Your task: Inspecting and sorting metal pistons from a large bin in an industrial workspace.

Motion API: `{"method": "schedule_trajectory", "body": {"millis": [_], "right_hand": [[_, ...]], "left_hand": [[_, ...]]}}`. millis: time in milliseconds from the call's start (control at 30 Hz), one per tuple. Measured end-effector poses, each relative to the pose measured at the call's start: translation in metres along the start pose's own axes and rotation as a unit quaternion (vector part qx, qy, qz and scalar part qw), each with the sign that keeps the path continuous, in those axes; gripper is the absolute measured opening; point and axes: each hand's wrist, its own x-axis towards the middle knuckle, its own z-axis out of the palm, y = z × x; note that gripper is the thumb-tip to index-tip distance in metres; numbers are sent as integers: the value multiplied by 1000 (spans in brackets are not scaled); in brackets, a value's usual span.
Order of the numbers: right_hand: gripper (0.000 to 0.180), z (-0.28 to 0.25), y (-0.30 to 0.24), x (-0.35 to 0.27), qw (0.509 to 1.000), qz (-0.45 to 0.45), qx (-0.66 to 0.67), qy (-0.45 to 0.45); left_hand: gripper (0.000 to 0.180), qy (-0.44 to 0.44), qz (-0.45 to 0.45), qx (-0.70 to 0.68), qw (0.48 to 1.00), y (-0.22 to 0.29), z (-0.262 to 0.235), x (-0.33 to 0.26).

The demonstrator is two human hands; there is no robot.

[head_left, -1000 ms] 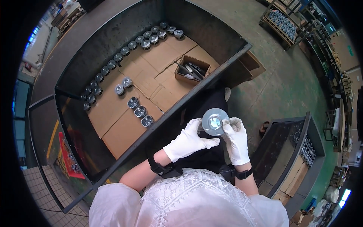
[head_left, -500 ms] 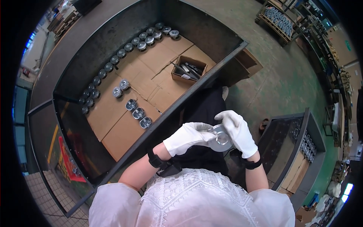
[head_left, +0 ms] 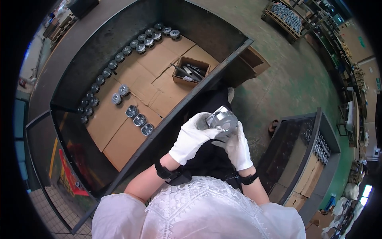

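Note:
Between my two gloved hands is a shiny metal piston (head_left: 223, 120), tilted so that its side and one round end show. My left hand (head_left: 192, 135) grips it from the left, thumb lying across its lower part. From the right and below, my right hand (head_left: 237, 148) wraps round it, its fingers partly hidden behind the metal. Both hands are closed on the piston, above my dark-clothed lap. More pistons stand on cardboard (head_left: 137, 75) in the large dark metal bin to the left, including a short row (head_left: 139, 119) near its close edge.
A small cardboard box (head_left: 184, 84) of tools sits inside the bin, by its near wall (head_left: 203, 75). Right of me stands another dark metal bin (head_left: 314, 155) with rows of metal parts. A loaded pallet cart (head_left: 283, 18) and shelving line the far right.
The piston has been turned from showing its round end to showing its side, and raised slightly. My right hand has moved from above it to below and right of it.

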Motion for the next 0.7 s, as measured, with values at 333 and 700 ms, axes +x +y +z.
{"method": "schedule_trajectory", "body": {"millis": [333,700], "right_hand": [[54,5,13,2,954,132,266,-47],[50,20,-11,-3,959,7,269,-89]], "left_hand": [[45,59,416,342,841,12,24,-4],[39,88,383,386,834,-7,6,6]]}}
